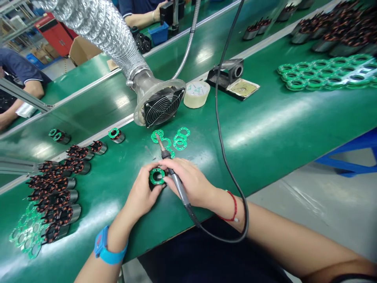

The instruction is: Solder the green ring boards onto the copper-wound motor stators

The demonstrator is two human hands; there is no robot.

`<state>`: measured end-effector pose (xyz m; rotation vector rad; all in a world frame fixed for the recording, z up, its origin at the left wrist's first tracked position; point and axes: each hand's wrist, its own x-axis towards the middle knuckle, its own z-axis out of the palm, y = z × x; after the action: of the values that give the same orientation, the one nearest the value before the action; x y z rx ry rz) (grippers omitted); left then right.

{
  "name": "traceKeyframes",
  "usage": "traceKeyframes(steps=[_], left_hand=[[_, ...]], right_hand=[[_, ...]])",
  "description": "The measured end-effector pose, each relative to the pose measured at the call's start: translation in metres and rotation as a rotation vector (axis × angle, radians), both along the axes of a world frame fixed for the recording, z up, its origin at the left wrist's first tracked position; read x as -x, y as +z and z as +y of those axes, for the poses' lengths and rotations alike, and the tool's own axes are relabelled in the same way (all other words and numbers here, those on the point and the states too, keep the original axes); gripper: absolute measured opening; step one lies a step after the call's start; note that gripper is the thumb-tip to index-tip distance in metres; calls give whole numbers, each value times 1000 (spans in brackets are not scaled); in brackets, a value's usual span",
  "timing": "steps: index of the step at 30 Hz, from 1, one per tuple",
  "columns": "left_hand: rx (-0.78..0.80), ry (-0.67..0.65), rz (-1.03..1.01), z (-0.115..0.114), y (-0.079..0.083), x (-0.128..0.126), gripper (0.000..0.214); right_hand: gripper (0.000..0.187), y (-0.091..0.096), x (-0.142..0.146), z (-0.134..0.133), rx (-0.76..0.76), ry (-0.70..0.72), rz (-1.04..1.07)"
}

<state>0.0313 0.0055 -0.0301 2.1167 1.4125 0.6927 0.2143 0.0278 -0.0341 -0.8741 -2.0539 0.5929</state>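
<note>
Two hands on a stator at the worktop's (265, 129) near edge.
The left hand (141, 194) curled closed around the stator (156, 177), green ring up. At its 3 o'clock, the right hand (191, 182) pinched a soldering iron (166, 154) pen-style, tip toward 11 o'clock.

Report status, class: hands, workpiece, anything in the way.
Left hand grips ring-topped stator. Right hand holds soldering iron, tip pointing away. Loose green rings lie beyond, not touching.

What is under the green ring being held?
Under the flat green ring board: a black round core. The left hand and right hand, holding a grey soldering iron, cover most.
</note>
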Motion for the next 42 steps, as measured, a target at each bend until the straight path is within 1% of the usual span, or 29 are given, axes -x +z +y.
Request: traceKeyframes(steps=[3, 4, 6, 8, 10, 13, 16, 19, 21, 23, 25, 28, 31, 33, 36, 38, 40, 42], left_hand=[[88, 33, -90, 0, -2, 1, 59], [95, 46, -108, -1, -2, 1, 63], [81, 123, -100, -5, 1, 0, 64], [50, 215, -48, -10, 5, -3, 55], [18, 278, -4, -14, 8, -6, 44], [50, 336, -53, -16, 9, -10, 42], [150, 350, -229, -14, 4, -12, 43], [209, 341, -370, -10, 0, -10, 41], [243, 333, -409, -7, -1, -8, 42], [272, 314, -407, -5, -1, -5, 43], [262, 291, -354, -6, -1, -5, 47], [192, 237, -197, -8, -1, -7, 55], [119, 229, -47, -7, 1, -9, 49], [45, 277, 33, -1, 3, -5, 44], [-125, 370, 191, 17, 10, 11, 42], [-200, 389, 343, 33, 15, 24, 42], [-189, 382, 490, 53, 21, 37, 43], [-117, 377, 594, 72, 26, 48, 44]], right_hand=[[46, -3, 7, -3, 54, -55, -39], [47, -4, 10, -4, 65, -69, -43], [46, -5, 13, -5, 70, -90, -47], [43, -6, 15, -5, 68, -105, -54], [41, -6, 16, -6, 71, -114, -61], [39, -6, 15, -6, 62, -119, -64], [38, -5, 15, -6, 48, -114, -64], [37, -6, 15, -5, 38, -99, -60], [38, -8, 15, -4, 36, -90, -54], [40, -9, 14, -3, 50, -83, -50], [43, -10, 14, -3, 72, -79, -47], [47, -9, 11, -4, 93, -92, -24], [47, -6, 7, -4, 92, -133, 36], [45, -5, 4, -4, 96, -158, 87], [44, -5, 0, -5, 101, -167, 133], [44, -4, -1, -5, 98, -155, 139], [43, -4, -2, -5, 91, -144, 140], [43, -3, -3, -6, 77, -140, 145]])
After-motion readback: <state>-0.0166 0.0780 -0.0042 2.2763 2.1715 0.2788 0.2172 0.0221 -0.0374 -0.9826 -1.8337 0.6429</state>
